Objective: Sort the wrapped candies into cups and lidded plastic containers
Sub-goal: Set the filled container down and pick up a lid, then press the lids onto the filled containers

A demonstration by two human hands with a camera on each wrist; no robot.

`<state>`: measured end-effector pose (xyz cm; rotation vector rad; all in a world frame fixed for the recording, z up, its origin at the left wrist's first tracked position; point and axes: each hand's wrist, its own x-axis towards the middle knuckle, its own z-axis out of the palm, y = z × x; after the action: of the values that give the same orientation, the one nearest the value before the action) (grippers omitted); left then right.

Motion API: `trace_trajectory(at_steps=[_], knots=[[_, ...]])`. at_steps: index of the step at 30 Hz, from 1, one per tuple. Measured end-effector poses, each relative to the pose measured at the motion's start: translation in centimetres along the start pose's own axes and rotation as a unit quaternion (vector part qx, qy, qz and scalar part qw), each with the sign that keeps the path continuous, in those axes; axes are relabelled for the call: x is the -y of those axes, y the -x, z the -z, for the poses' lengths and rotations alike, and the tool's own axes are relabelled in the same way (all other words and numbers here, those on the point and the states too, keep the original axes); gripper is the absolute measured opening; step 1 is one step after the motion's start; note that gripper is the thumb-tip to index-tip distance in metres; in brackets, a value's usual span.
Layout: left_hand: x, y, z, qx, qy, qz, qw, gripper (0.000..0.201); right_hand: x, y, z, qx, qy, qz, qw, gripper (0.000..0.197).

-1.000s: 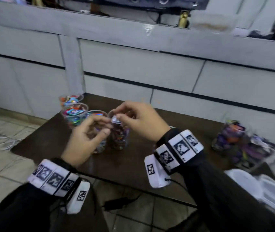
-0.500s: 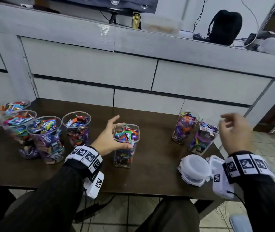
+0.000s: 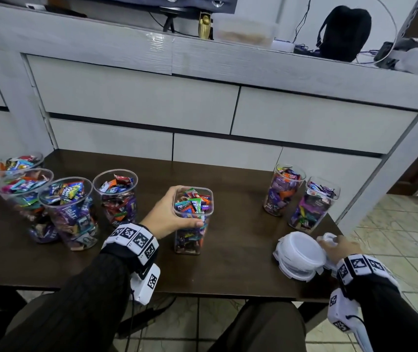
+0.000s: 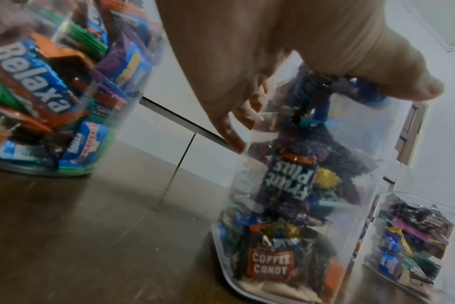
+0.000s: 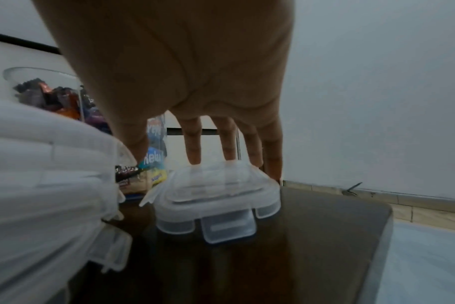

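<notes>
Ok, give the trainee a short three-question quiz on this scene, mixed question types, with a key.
1. True or false: the square container in the middle of the table already has its lid on.
2. Which hand grips that container near its rim? A) left hand B) right hand
3. Fill in: the right hand's fingers rest on a clear square ____ lying beside the stack of round lids.

Key: 1 false, its top is open and candies show; 2 A; 3 lid.
</notes>
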<state>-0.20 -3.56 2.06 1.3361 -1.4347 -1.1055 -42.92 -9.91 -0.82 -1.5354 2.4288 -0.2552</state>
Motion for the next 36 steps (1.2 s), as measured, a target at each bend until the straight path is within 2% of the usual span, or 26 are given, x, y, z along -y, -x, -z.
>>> trace_trajectory(at_steps=[3, 6, 12, 14, 19, 29, 33, 36], knots=[[0.3, -0.2, 0.0, 0.000, -0.002, -0.001, 1.000, 0.092, -0.5, -0.6, -0.2, -0.006, -0.030, -0.030, 0.999, 0.051], [0.7, -0.4, 0.0, -0.002, -0.004, -0.001, 1.000, 0.085, -0.1, 0.1, -0.2, -0.051, -0.021, -0.042, 0.998, 0.029], [1.2, -0.8, 0.0, 0.004, 0.002, -0.004, 1.000, 0.081, -0.1, 0.2, 0.8, -0.080, -0.035, -0.054, 0.995, 0.028], [1.3, -0.9, 0.0, 0.004, 0.003, -0.005, 1.000, 0.081, -0.3, -0.1, 1.0, -0.087, -0.030, -0.049, 0.995, 0.031], [1.3, -0.7, 0.0, 0.007, 0.017, -0.008, 1.000, 0.084, -0.1, 0.0, 0.1, -0.004, -0.009, -0.035, 0.999, 0.055], [1.1, -0.6, -0.1, 0.009, 0.025, -0.003, 1.000, 0.082, 0.3, 0.1, -0.7, -0.010, 0.132, -0.015, 0.991, 0.071], [1.0, -0.5, -0.1, 0.010, 0.029, -0.004, 1.000, 0.083, 0.5, 0.4, -0.5, -0.010, 0.125, -0.013, 0.992, 0.071], [1.2, -0.6, -0.1, 0.009, 0.026, -0.003, 1.000, 0.081, 0.3, 0.4, -0.2, -0.012, 0.067, -0.010, 0.998, 0.078]])
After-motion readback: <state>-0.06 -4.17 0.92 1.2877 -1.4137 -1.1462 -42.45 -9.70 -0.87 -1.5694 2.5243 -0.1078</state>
